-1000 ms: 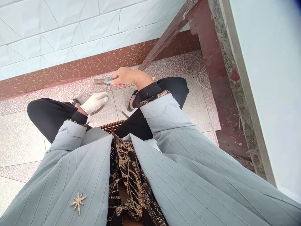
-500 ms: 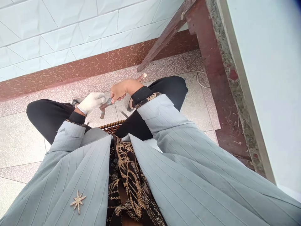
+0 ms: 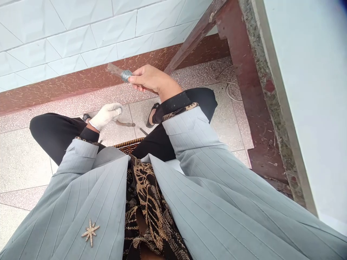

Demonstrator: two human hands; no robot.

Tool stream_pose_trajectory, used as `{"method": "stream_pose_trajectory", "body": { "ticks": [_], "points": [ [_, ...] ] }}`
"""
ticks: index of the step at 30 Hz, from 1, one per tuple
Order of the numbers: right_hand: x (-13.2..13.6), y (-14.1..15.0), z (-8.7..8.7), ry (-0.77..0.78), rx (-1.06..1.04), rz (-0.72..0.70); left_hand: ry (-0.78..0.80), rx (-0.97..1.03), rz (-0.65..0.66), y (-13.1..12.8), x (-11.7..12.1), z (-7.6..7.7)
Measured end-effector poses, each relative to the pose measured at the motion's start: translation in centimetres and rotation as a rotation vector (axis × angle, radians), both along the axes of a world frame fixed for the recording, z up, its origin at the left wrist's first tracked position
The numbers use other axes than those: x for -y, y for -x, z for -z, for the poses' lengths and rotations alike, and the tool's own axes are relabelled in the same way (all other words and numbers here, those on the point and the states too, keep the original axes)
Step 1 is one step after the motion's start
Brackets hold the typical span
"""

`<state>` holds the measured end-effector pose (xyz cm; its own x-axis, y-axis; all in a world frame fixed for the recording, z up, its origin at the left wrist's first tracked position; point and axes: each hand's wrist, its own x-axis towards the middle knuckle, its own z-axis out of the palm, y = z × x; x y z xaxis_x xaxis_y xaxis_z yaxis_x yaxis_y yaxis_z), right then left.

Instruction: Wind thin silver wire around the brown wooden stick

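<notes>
My right hand [image 3: 149, 78], bare, is raised in front of the wall and closed round a tool [image 3: 119, 73] with a wooden handle bound in silver wire near my fingers; its dark end points left. My left hand [image 3: 106, 115], in a white glove, is low between my knees, closed on a thin rusty metal piece [image 3: 126, 124] that sticks out to the right over the floor tiles. I am sitting, with black trousers and grey striped sleeves filling the lower view.
A white tiled wall with a red-brown skirting band [image 3: 81, 81] runs behind. A slanted wooden board [image 3: 195, 36] and a dark red frame [image 3: 244, 54] stand at the right. A woven basket edge [image 3: 129, 145] shows at my lap. A sandal [image 3: 152, 115] is near my right knee.
My right hand had swung the tool down to meet the piece in my left hand, and has now lifted it back up and away. The left hand stayed low.
</notes>
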<state>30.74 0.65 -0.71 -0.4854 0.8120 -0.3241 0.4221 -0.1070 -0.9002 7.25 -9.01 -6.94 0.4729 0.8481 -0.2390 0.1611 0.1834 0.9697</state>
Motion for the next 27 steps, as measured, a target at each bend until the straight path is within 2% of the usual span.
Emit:
{"method": "stream_pose_trajectory", "body": {
  "ticks": [3,7,11,13,15,19,21,22,25,27],
  "points": [
    [-0.4,1.0,0.9,-0.075,0.277,-0.044,-0.037,-0.075,0.032,0.2,-0.1,0.1],
    [0.0,2.4,1.3,-0.221,0.681,-0.260,-0.135,-0.191,0.090,0.4,-0.1,0.0],
    [0.9,3.8,1.5,-0.139,0.912,-0.544,-0.179,-0.279,0.082,0.7,-0.2,-0.1],
    [1.3,4.1,1.6,-0.078,0.927,-0.672,-0.171,-0.296,0.043,1.0,-0.3,-0.1],
    [1.6,4.1,1.4,-0.017,0.853,-0.761,-0.145,-0.273,-0.013,1.5,-0.6,0.0],
    [1.8,3.1,0.2,0.110,0.516,-0.867,-0.114,-0.170,-0.105,2.2,-1.0,0.5],
    [1.7,2.3,-0.5,0.105,0.290,-0.809,-0.113,-0.106,-0.160,2.3,-1.1,0.7],
    [1.6,1.8,-0.9,0.086,0.185,-0.728,-0.110,-0.071,-0.184,2.1,-1.0,0.7],
    [1.2,0.9,-1.2,0.036,-0.056,-0.381,-0.077,0.005,-0.165,1.4,-0.7,0.5],
    [0.9,0.8,-0.9,0.006,-0.094,-0.171,-0.037,0.011,-0.092,0.8,-0.5,0.2]
  ]
}}
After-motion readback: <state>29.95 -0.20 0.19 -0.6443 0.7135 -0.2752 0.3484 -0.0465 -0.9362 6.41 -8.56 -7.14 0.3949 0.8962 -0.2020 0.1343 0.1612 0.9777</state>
